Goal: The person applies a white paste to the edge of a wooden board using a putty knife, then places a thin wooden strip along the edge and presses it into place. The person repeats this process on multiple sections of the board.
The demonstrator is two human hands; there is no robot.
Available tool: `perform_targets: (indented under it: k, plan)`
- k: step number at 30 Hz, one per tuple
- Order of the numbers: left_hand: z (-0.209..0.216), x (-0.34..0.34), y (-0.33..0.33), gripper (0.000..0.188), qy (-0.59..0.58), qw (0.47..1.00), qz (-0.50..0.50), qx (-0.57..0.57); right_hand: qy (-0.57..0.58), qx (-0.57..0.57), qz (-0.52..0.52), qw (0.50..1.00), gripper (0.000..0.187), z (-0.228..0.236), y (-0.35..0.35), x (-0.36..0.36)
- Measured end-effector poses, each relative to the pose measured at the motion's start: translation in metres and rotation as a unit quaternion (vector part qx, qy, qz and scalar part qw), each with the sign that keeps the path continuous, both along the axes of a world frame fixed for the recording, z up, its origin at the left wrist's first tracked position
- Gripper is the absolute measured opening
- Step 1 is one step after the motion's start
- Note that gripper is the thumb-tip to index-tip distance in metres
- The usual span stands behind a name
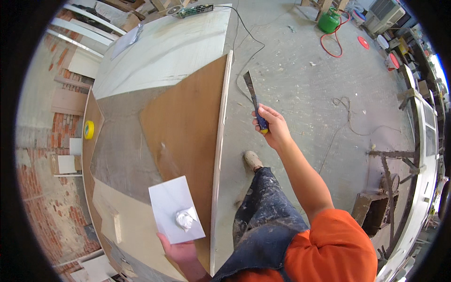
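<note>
My left hand [179, 252] grips the near edge of a small white rectangular board [165, 197]. On that board sits a lump of white putty-like paste [185, 219]. Out over the floor, my right hand [275, 126] is closed round the blue and yellow handle of a putty knife [249, 84]. Its dark, stained blade points up and away, apart from the board. Under my left hand lies a worktable covered with sheets, among them a brown panel [197, 103] along the right edge.
A yellow tape roll [89, 129] rests at the table's left edge, and a power tool [197, 9] at its far end. A cable [253, 42] trails over the floor. A green gas cylinder [329, 21] with a red hose stands far right; a rusty metal frame [376, 207] is nearer.
</note>
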State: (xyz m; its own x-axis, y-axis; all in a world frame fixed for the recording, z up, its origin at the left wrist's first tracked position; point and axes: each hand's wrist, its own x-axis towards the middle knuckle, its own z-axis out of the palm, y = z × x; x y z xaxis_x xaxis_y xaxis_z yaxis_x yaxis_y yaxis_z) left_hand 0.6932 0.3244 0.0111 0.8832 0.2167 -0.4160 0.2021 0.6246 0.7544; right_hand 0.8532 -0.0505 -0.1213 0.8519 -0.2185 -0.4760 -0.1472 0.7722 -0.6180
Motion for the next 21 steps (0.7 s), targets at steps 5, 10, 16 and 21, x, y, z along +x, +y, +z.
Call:
perform_targets:
  k: [5,10,16,21]
  plan:
    - [-0.04,0.049,-0.01,0.072,0.017,1.0,-0.017,0.02,0.016,-0.034,-0.032,0.999,0.042,-0.065,-0.007,0.08]
    - [-0.047,0.093,-0.03,0.07,0.019,0.999,-0.027,0.036,0.033,-0.061,-0.051,0.996,0.038,-0.091,-0.011,0.124]
    - [-0.052,0.118,-0.035,0.073,0.039,0.998,-0.028,0.031,0.049,-0.12,-0.066,0.989,0.038,-0.1,-0.007,0.141]
    - [-0.05,0.126,-0.04,0.079,0.071,0.997,-0.011,0.04,0.066,-0.148,-0.074,0.984,0.037,-0.101,-0.001,0.149]
